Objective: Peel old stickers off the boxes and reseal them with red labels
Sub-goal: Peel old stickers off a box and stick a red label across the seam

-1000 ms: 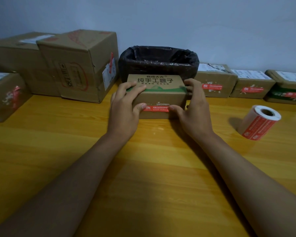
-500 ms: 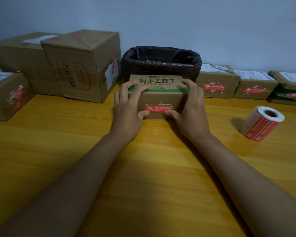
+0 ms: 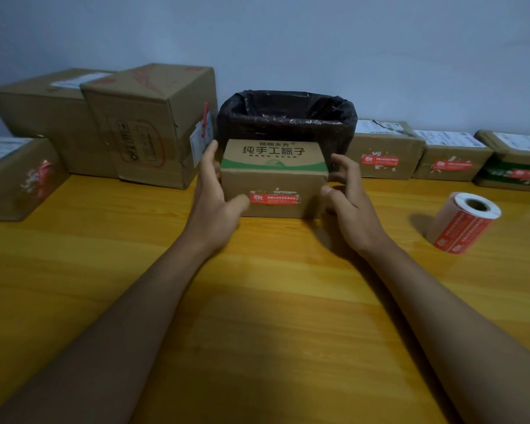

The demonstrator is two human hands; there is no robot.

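Small box (image 3: 273, 191) on worktop (image 3: 257, 301), red label (image 3: 274, 198) on near face — my left hand (image 3: 216, 206) flat against left side, grip loose; right hand (image 3: 348, 197) just off right side, fingers relaxed, holding nothing.

Both forearms reach forward, nearly parallel. The left hand (image 3: 215, 199) is flat — fingers straight, thumb out. The right hand (image 3: 348, 199) has its fingers loosely curled.
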